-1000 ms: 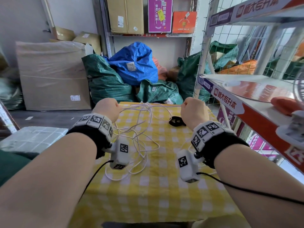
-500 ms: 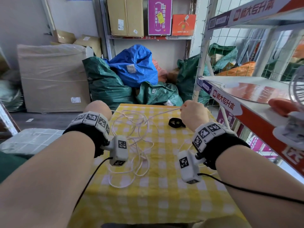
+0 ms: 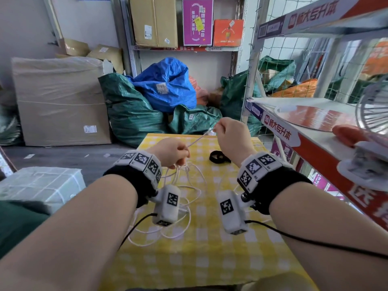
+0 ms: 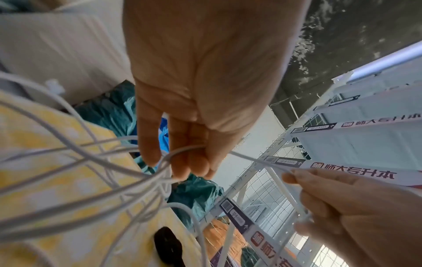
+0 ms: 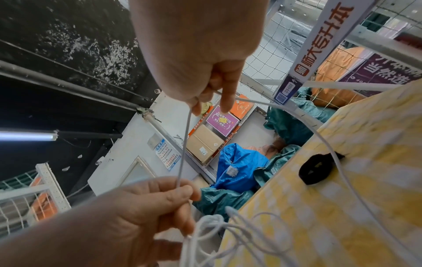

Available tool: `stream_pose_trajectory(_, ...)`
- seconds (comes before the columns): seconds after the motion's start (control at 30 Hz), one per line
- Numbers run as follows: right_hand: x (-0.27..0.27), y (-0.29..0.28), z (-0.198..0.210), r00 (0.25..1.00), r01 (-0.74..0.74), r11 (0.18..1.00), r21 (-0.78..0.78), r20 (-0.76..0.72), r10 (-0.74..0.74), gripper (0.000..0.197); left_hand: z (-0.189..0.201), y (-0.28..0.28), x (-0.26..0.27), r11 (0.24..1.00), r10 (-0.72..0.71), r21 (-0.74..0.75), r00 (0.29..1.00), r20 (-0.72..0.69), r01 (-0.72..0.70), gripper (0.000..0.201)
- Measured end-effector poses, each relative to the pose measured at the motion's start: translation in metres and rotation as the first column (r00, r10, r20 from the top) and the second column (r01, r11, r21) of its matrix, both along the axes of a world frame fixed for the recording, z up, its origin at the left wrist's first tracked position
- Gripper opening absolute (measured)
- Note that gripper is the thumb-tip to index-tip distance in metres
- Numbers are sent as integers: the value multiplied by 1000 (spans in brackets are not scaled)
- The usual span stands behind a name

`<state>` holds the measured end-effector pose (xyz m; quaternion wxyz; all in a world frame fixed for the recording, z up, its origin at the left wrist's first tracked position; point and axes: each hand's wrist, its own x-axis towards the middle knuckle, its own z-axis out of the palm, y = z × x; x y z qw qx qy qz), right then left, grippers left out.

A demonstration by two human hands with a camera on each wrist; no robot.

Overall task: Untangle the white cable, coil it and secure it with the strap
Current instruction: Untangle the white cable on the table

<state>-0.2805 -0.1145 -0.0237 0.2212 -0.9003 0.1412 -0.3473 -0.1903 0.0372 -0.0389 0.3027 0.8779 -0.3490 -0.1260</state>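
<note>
A thin white cable point(image 3: 184, 186) lies in loose tangled loops on the yellow checked tablecloth point(image 3: 189, 261). My left hand point(image 3: 171, 153) is raised above the table and grips several gathered strands point(image 4: 160, 169). My right hand point(image 3: 230, 136), higher and farther back, pinches the cable point(image 5: 182, 153) between thumb and finger. One taut stretch point(image 3: 199, 139) runs between both hands. The black strap point(image 3: 219, 157) lies curled on the cloth beside my right wrist, and a cable strand crosses just by the strap point(image 5: 319, 169) in the right wrist view.
A metal shelf rack point(image 3: 294, 131) with netting stands close on the right, bearing a fan point(image 3: 373, 106). Green and blue sacks point(image 3: 165, 89) pile up behind the table's far edge. A wrapped carton point(image 3: 58, 99) sits at the left on the floor.
Both hands rose off the table. The left hand moved right toward the right hand, gathering strands. The right hand lifted the cable up and back, and the loops shifted nearer on the cloth.
</note>
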Motion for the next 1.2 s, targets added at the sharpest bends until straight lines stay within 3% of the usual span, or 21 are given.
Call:
stream_pose_trajectory(0.2, 0, 2, -13, 994, 98, 994, 51, -59, -95, 28, 10, 9, 11, 971, 41, 204, 931, 362, -122, 19)
stream_pose_trajectory(0.33, 0, -4, -14, 985, 150, 987, 57, -93, -145, 27, 5, 19, 23, 942, 104, 239, 885, 453, -234, 16)
stream_pose_trajectory(0.47, 1, -9, -16, 973, 208, 975, 72, -120, -199, 30, 3, 26, 22, 913, 146, 261, 850, 506, -313, 28)
stream_pose_trajectory(0.63, -2, -15, -21, 938, 274, 959, 75, -240, -249, 29, -3, 35, 27, 903, 184, 242, 830, 527, -354, 20)
stream_pose_trajectory(0.77, -1, -13, -22, 866, 256, 966, 29, -450, -216, 23, -8, 34, 26, 897, 165, 277, 843, 512, -344, 21)
stream_pose_trajectory(0.97, 8, 6, -27, 787, 109, 992, -58, -604, -122, 35, -6, 30, 21, 971, 176, 65, 872, 457, -230, 23)
stream_pose_trajectory(1.07, 11, 22, -26, 784, 11, 992, -123, -615, -85, 51, -2, 27, 16, 987, 156, -46, 879, 451, -152, 18)
stream_pose_trajectory(1.2, 18, 40, -25, 839, -92, 960, -264, -539, -68, 52, -1, 25, 12, 986, 126, -150, 913, 388, -73, 12)
